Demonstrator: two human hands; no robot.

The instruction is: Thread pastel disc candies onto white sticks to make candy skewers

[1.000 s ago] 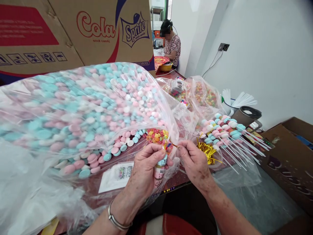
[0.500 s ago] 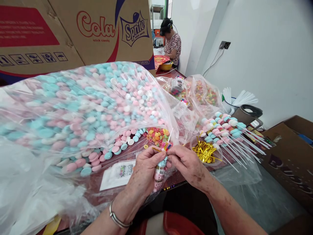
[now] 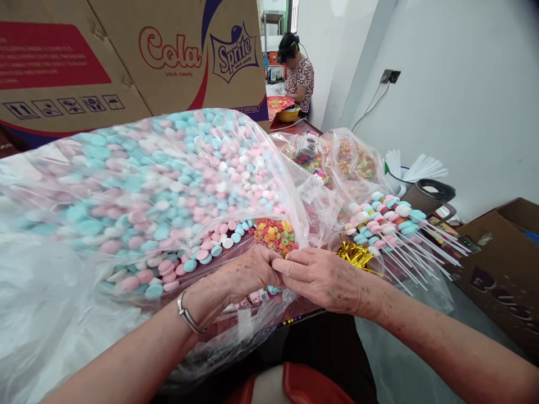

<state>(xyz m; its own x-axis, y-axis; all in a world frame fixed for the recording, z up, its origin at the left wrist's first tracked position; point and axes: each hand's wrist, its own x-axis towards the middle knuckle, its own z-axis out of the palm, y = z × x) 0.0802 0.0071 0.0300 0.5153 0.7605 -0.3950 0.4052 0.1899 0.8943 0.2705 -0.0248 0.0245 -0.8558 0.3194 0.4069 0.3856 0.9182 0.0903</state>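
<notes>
A candy stick in a clear printed wrapper (image 3: pixel 252 299) lies low and tilted beneath my fingers, its pink and blue sweets partly showing. My left hand (image 3: pixel 248 272) is closed around its upper end. The fingers of my right hand (image 3: pixel 322 278) are pinched together against the left fingertips; whatever lies between them is hidden. Just beyond my hands is a pile of colourful ring candies (image 3: pixel 275 235). Gold twist ties (image 3: pixel 356 257) fill a clear tub to the right of my right hand.
A big clear bag of pastel candies (image 3: pixel 168 174) spreads across the left. Finished-looking candy sticks (image 3: pixel 387 221) are heaped at the right, near a mug (image 3: pixel 429 196) and white sticks (image 3: pixel 425 168). Cartons (image 3: pixel 177 56) stand behind. A person (image 3: pixel 300 76) works farther back.
The wrapped candy stick has swung from nearly upright to leaning left. My wrists have turned, and both hands now cover its neck, where a gold tie and a white stick end showed before.
</notes>
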